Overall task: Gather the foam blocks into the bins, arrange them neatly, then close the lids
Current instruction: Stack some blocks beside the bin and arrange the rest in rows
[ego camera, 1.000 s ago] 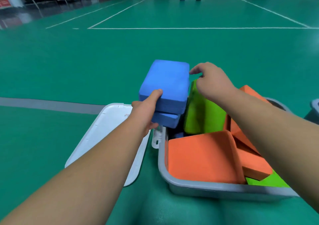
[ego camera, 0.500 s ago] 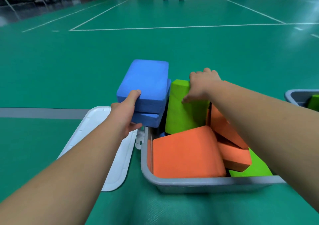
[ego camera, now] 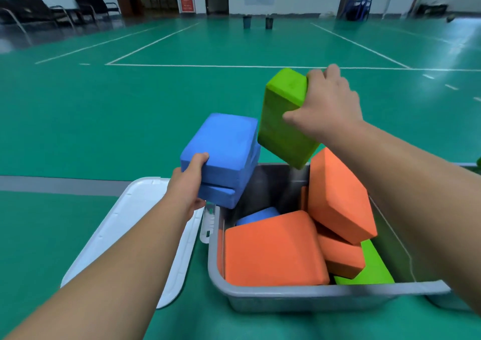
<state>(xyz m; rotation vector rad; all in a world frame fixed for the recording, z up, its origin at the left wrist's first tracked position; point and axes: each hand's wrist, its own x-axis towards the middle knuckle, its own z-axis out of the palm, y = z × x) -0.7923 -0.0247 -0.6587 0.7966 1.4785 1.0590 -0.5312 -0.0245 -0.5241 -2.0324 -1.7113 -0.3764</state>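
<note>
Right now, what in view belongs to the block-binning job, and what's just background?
Job:
blue blocks, held by left hand
green block, held by right hand
orange blocks in grey bin
white lid on the floor beside the bin

Background:
black chairs
dark containers, far side of the court
red sign

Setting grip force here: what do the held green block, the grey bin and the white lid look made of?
Green block: foam, apparently; matte, faintly speckled face, soft rounded edges. Bin: likely moulded plastic; smooth grey walls, slight sheen on the rim. Lid: probably plastic too; smooth white, with moulded ridges.
</note>
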